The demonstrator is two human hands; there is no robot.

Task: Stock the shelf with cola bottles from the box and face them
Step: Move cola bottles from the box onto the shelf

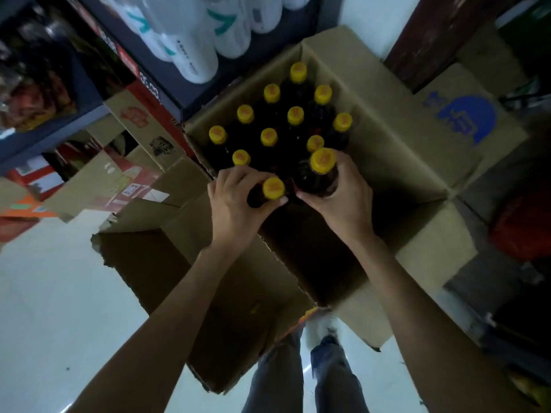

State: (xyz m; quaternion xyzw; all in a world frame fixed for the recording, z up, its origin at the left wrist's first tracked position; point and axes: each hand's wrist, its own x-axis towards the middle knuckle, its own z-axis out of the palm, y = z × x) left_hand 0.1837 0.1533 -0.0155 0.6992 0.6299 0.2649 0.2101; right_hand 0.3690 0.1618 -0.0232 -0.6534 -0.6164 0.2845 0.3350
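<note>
In the open cardboard box (387, 120) on the floor, yellow-capped cola bottles (295, 116) stand upright and close together; the left hand (238, 198) grips one by the neck, the right hand (343, 198) another at the shoulder. Full bottles likely feel heavy, rigid and smooth, so a hold just under the cap looks safest.

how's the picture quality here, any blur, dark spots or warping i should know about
Head view: dim and soft overall; the box interior is in deep shadow, so the dark cola bottles show mainly by their yellow caps; the shelf at upper left is smeared with blur; wide-angle warping bends the edges and stretches the forearms; left hand and right hand are fairly clear.
</note>
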